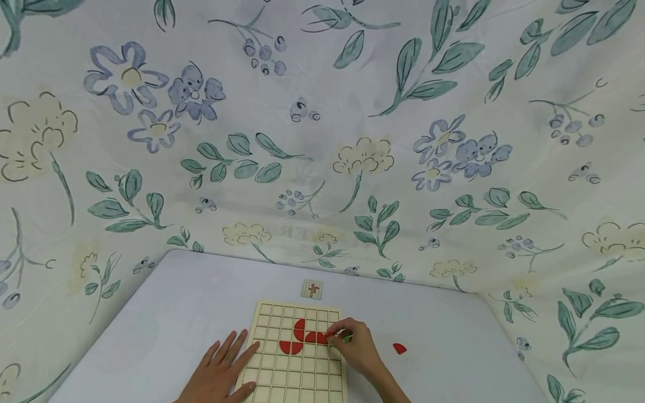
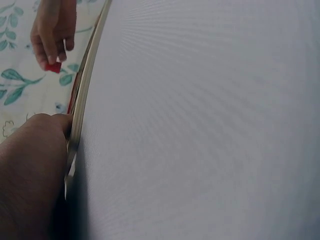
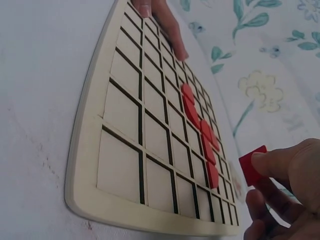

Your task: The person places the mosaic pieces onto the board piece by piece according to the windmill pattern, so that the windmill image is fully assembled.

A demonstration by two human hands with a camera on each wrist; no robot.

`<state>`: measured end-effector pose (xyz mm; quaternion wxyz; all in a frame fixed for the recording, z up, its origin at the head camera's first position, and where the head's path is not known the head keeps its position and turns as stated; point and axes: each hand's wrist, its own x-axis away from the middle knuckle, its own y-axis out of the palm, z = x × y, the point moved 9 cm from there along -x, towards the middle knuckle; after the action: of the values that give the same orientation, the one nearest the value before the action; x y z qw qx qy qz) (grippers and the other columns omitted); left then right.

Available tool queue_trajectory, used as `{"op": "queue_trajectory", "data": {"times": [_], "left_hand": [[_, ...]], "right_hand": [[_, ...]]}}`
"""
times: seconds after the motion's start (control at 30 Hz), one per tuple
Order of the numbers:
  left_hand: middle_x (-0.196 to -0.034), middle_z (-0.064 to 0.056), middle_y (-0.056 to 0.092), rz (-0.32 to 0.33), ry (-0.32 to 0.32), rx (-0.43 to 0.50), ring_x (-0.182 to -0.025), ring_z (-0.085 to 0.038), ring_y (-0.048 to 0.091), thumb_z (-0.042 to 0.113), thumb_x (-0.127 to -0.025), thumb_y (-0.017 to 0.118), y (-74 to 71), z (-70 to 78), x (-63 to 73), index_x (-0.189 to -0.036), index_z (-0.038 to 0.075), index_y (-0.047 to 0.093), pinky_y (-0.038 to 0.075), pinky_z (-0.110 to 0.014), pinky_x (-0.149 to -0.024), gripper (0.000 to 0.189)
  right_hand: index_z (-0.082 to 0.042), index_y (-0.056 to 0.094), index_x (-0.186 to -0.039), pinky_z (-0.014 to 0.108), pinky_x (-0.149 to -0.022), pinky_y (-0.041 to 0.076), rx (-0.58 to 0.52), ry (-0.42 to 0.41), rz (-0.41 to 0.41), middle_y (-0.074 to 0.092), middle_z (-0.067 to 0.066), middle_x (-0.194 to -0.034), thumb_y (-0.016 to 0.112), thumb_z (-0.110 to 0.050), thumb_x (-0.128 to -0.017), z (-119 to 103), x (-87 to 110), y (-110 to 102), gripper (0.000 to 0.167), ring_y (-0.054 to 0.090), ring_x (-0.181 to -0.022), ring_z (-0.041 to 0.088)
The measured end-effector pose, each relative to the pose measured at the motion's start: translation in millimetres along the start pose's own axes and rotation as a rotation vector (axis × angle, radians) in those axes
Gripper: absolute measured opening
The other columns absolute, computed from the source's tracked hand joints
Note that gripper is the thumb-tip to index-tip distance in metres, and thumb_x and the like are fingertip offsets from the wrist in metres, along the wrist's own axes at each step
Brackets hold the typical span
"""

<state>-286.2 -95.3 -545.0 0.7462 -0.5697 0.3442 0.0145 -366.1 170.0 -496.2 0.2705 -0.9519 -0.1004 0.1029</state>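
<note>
A cream grid board [image 1: 299, 305] lies on the white table with several red pieces in its cells. Some form rounded shapes, such as the upper red piece [image 1: 299, 329] and the lower pair of red pieces [image 1: 291, 347]. My left hand [image 1: 219, 366] rests with spread fingers along the board's left edge. Over the right side of the board, my right hand [image 1: 359, 346] pinches a small red piece [image 3: 247, 169] between thumb and fingers. That piece looks flat and straight-edged in the right wrist view, partly covered by the thumb. A bit of green shows by the right fingers.
Right of the board a loose red quarter-circle piece [image 1: 400, 348] lies on the white table [image 1: 433, 330]. Beyond the board's far edge is a small pattern card [image 1: 312, 289] with a pinwheel figure. A floral cloth [image 1: 322, 129] rises behind the table and at both sides.
</note>
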Motion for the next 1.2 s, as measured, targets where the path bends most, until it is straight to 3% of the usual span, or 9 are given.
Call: {"op": "queue_trajectory", "data": {"times": [0.23,0.57,0.73,0.93,1.2], "left_hand": [[-0.148,-0.012,0.045,0.009,0.006,0.003,-0.148,-0.015,0.010,0.064,-0.089,0.056,-0.8,0.6,0.5,-0.145,0.021,0.051,-0.010,-0.028,-0.114,0.071],[-0.147,-0.012,0.046,0.009,0.002,0.004,-0.149,-0.013,0.006,0.065,-0.089,0.056,-0.7,0.4,0.6,-0.145,0.021,0.051,-0.011,-0.028,-0.114,0.071],[-0.148,-0.012,0.045,0.014,0.006,-0.004,-0.148,-0.015,0.008,0.065,-0.089,0.056,0.5,0.2,0.6,-0.145,0.021,0.051,-0.010,-0.029,-0.114,0.071],[-0.148,-0.012,0.045,0.013,0.004,-0.016,-0.148,-0.017,0.011,0.065,-0.089,0.055,-0.4,0.8,0.5,-0.144,0.019,0.052,-0.009,-0.030,-0.114,0.071],[-0.147,-0.013,0.047,-0.002,-0.018,0.019,-0.148,-0.014,0.009,0.065,-0.089,0.056,-2.3,0.5,-0.6,-0.143,0.019,0.053,-0.010,-0.028,-0.113,0.071]], "right_hand": [[-0.006,0.072,-0.092,0.026,-0.066,0.050,0.002,-0.007,-0.018,0.066,0.001,-0.086,0.072,-0.002,-0.087,-4,-1.3,9,0.006,0.058,-0.075,0.014],[-0.005,0.072,-0.092,0.024,-0.061,0.048,-0.034,-0.061,-0.063,0.067,0.000,-0.088,0.074,-0.006,-0.088,-14,-1.3,21,0.005,0.056,-0.070,0.012],[-0.005,0.072,-0.091,0.023,-0.060,0.048,-0.030,-0.030,-0.071,0.067,-0.001,-0.083,0.075,-0.007,-0.087,-12,-1.5,27,0.005,0.056,-0.066,0.010],[-0.005,0.073,-0.086,0.023,-0.056,0.048,0.005,0.004,-0.062,0.064,-0.005,-0.074,0.077,-0.004,-0.084,-11,-0.2,34,0.005,0.057,-0.063,0.009],[-0.009,0.073,-0.083,0.023,-0.056,0.049,0.107,-0.031,-0.032,0.065,-0.010,-0.072,0.078,-0.003,-0.082,-11,-0.1,41,0.007,0.058,-0.064,0.003]]}}
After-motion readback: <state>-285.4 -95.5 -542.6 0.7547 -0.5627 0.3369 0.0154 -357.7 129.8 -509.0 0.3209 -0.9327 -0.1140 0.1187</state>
